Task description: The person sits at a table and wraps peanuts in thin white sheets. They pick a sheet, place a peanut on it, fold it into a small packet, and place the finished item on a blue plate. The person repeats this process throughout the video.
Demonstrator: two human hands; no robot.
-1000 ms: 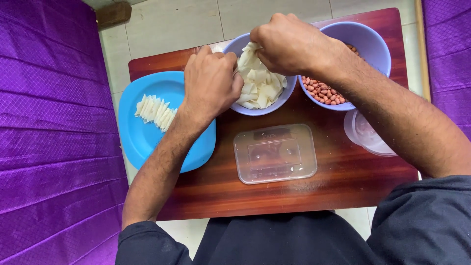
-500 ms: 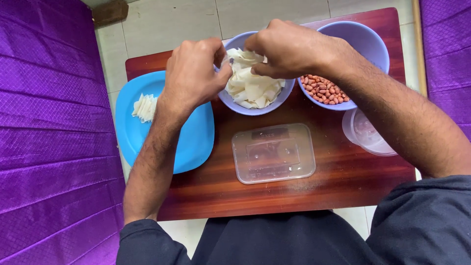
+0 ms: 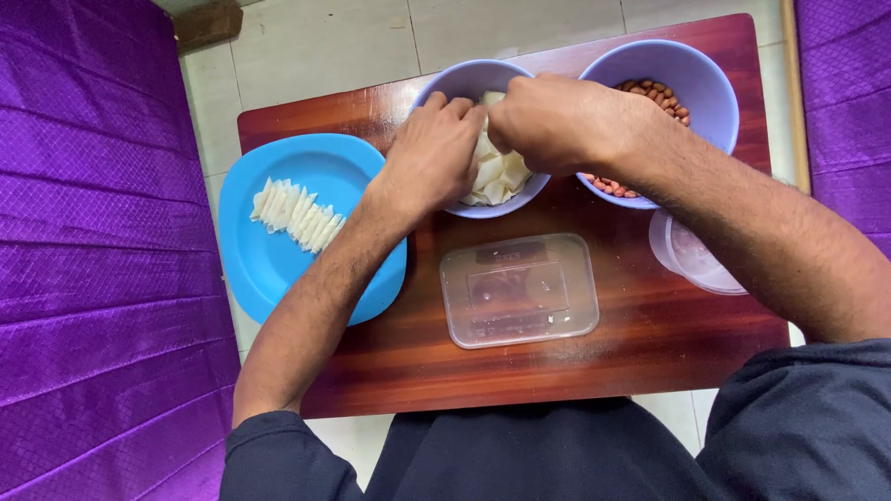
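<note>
Reaching into the near bowl (image 3: 461,72) with both hands, worked at the heap of pale flat pieces (image 3: 499,174) inside it. Left hand (image 3: 432,156): came in from the plate side, fingers curled narrow and pointed down, tips touching the heap. Right hand (image 3: 557,121): lay across the bowl's far rim, fingers bunched close, tips hidden behind the left knuckles; could not tell whether either hand actually held a piece. Pale pieces: stayed in the lilac bowl at the middle back of the wooden table (image 3: 650,343). Blue plate (image 3: 278,278): stood just left of that bowl, bore a neat overlapping row of white strips (image 3: 297,213). Second lilac bowl (image 3: 691,65): stood touching or nearly touching the first on its right, held peanuts (image 3: 657,93). Clear rectangular tub (image 3: 520,289): sat empty in front of the bowls. Small clear round cup (image 3: 694,262): sat at the right edge, partly under the right forearm. Step judged: parting or picking one piece from the heap. Next move judged to call for a firm pinch on a single piece and a lift clear of the rim.
</note>
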